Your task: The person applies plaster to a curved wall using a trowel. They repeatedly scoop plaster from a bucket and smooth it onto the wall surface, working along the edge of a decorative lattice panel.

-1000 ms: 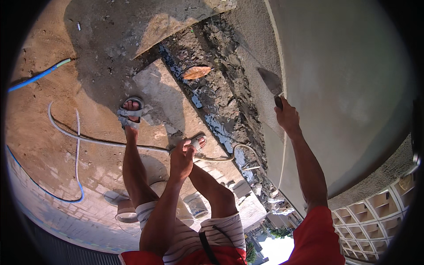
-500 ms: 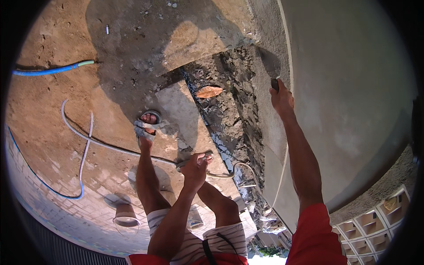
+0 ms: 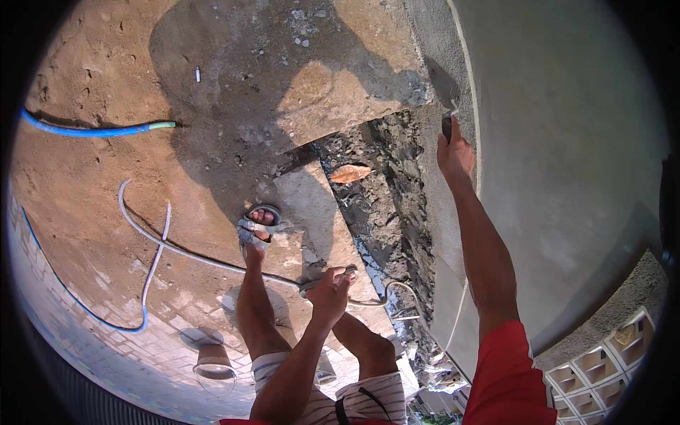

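A: Head view: hands?
B: Right hand (image 3: pixel 457 157) grips trowel (image 3: pixel 444 85), 1 o'clock, on rough strip (image 3: pixel 440 219). Left hand (image 3: pixel 329 296), 6 o'clock, loosely closed, nothing visible inside.
A: Technique?
B: I'd lay trowel near flat, press evenly.

No text, label, brand, number or sign can be read anywhere in the frame. The small white object (image 3: pixel 197 74) on the ground at the upper left is too small to tell whether it bears any print, and no lettering can be made out on the bucket (image 3: pixel 212 356) at the lower left.
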### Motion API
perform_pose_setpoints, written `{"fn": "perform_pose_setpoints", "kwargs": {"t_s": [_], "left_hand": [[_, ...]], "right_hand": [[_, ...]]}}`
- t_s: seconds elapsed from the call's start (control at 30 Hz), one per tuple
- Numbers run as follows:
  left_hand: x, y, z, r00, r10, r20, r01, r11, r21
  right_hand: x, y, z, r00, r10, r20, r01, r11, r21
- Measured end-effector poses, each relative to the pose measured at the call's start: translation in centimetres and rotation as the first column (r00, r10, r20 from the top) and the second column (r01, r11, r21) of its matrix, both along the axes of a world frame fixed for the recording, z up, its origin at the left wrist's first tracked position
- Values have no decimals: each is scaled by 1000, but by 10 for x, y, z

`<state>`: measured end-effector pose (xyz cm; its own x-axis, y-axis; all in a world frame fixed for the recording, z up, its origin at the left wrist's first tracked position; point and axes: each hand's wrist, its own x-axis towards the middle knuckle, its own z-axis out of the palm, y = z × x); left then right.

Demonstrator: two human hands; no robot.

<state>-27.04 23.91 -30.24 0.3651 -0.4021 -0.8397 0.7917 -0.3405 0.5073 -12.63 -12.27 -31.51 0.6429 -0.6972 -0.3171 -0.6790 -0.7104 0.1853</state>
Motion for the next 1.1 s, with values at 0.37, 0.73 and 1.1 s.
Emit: {"fn": "perform_pose_setpoints", "kwargs": {"t_s": [0.37, 0.73, 1.1], "left_hand": [[34, -1, 9, 999, 40, -31, -41, 999, -9], [40, 1, -3, 999, -28, -26, 28, 999, -17], [49, -7, -2, 996, -24, -83, 21, 999, -40]], "right_hand": [[80, 17, -36, 971, -22, 238, 22, 1000, 3], [138, 16, -63, 905, -35, 425, 65, 996, -56], [125, -4, -51, 922, -78, 379, 37, 993, 116]]}}
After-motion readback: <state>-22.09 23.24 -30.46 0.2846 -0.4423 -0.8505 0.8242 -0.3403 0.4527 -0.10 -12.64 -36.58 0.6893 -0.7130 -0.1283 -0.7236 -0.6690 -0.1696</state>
